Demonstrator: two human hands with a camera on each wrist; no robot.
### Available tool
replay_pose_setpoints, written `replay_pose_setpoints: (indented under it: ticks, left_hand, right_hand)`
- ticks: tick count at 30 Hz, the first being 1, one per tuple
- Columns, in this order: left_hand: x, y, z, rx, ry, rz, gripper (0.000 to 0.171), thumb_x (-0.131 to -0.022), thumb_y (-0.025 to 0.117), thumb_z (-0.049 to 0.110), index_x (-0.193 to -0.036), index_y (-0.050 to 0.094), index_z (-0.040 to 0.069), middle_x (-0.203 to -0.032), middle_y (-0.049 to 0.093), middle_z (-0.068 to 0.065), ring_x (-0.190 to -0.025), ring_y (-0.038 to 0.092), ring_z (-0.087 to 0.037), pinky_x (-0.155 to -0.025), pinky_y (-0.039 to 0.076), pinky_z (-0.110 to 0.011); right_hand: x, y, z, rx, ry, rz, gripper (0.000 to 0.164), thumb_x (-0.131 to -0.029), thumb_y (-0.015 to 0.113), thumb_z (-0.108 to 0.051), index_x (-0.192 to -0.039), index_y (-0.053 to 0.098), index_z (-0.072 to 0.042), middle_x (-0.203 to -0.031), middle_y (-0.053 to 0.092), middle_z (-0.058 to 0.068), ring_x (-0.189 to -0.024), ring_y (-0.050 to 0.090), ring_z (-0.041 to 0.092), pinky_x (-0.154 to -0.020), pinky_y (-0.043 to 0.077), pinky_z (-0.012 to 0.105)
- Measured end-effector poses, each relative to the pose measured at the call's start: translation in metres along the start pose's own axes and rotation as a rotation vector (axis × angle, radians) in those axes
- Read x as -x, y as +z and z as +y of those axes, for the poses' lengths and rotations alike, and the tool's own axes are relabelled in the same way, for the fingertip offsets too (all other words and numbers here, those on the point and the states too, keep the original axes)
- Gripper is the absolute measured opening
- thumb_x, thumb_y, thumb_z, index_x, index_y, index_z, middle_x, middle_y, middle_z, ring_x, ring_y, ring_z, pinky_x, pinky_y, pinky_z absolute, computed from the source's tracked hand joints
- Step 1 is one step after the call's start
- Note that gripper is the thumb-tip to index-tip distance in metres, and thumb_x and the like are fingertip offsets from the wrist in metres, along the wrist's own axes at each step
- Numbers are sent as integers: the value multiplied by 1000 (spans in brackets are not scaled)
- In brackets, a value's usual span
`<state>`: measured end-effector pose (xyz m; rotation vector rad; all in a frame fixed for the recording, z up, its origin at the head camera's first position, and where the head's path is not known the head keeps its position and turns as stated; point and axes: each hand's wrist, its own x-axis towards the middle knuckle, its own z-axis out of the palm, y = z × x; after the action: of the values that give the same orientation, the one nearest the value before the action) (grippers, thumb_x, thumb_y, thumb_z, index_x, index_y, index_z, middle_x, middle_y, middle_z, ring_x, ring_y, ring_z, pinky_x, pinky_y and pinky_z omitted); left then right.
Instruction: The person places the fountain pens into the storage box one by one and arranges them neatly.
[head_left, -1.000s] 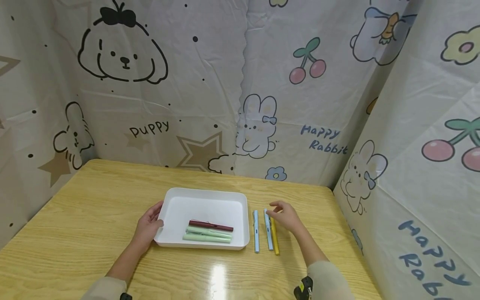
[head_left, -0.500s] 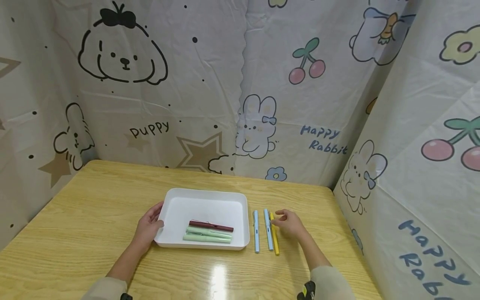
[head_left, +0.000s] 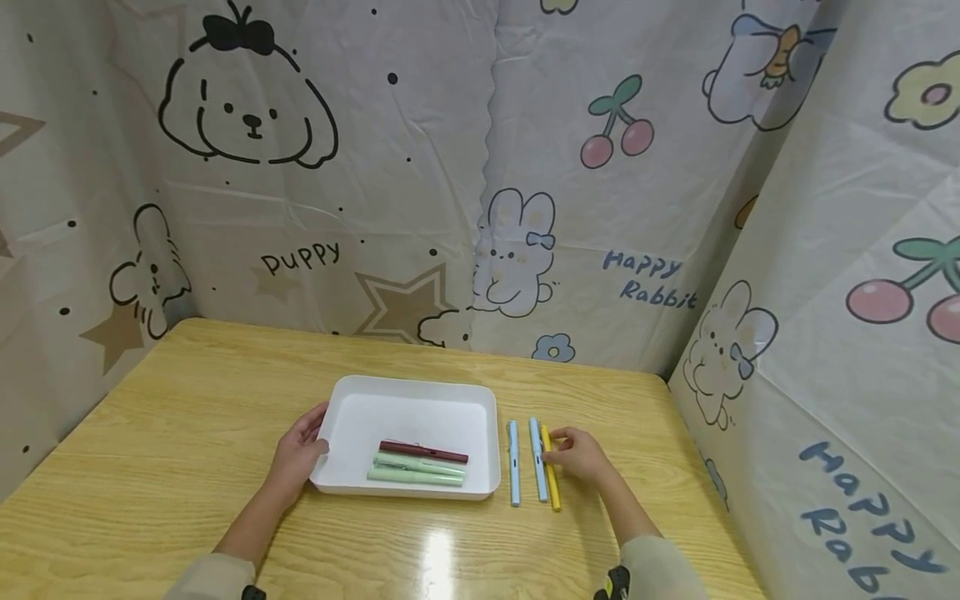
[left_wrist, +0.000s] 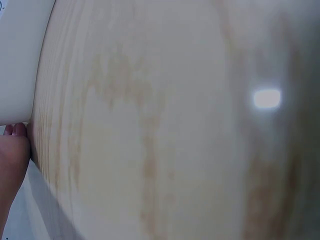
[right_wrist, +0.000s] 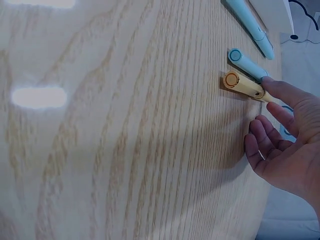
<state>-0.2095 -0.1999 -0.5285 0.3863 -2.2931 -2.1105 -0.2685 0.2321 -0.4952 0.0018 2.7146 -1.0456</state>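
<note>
At the left end of the white tray (head_left: 412,387), my left hand (head_left: 292,457) grips the wall, thumb over the rim. A dark red pen (head_left: 423,452) and two light green pens (head_left: 416,477) lie in the tray's front part. To its right, two light blue pens (head_left: 513,467) and a yellow pen (head_left: 553,492) lie on the table. My right hand (head_left: 581,454) pinches the yellow pen around its upper half. In the right wrist view, the thumb lies between the yellow pen (right_wrist: 242,83) and the nearest blue pen (right_wrist: 246,63), the index finger on the other side.
The wooden table (head_left: 225,392) carries the tray and pens. Behind it and on both sides hang printed cloth curtains (head_left: 405,167), reaching the table's back edge.
My right hand has come down from the blue pen's top end, a little toward me and right, and now pinches the yellow pen. The left hand and tray stay put.
</note>
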Motion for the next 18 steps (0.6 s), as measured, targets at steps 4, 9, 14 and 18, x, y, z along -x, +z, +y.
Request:
replay_pose_setpoints:
  ticks: [4,9,14,18]
  left_hand:
    - [0,0,0,1,2,1,71,-80,40,-8,-148,25,7,-152,28,-16,-138,29,-27,-109,32,-28]
    - [1,0,0,9,9,-1,71,-80,41,-9,-148,25,6,-152,28,-17,-138,29,-27,-90,33,-5]
    - [2,0,0,6,15,-1,71,-80,40,-9,-148,25,6,-151,28,-17,-138,29,-27,-89,33,-5]
    - [2,0,1,3,17,0,71,-79,40,-9,-148,26,6,-151,29,-17,-138,29,-27,-91,33,-7]
  right_hand:
    - [0,0,1,-1,-2,2,46,-79,72,-18,-118,59,1,-93,57,10,-81,49,19,-64,41,25]
    - [1,1,2,-25,19,13,41,-80,68,-13,-117,59,2,-94,57,11,-80,51,18,-63,43,25]
    - [2,1,3,-9,20,34,40,-80,65,-10,-118,58,3,-94,59,13,-80,53,19,-63,44,25]
    - [2,1,2,2,21,40,39,-81,64,-9,-117,58,3,-94,59,14,-80,53,20,-63,44,26]
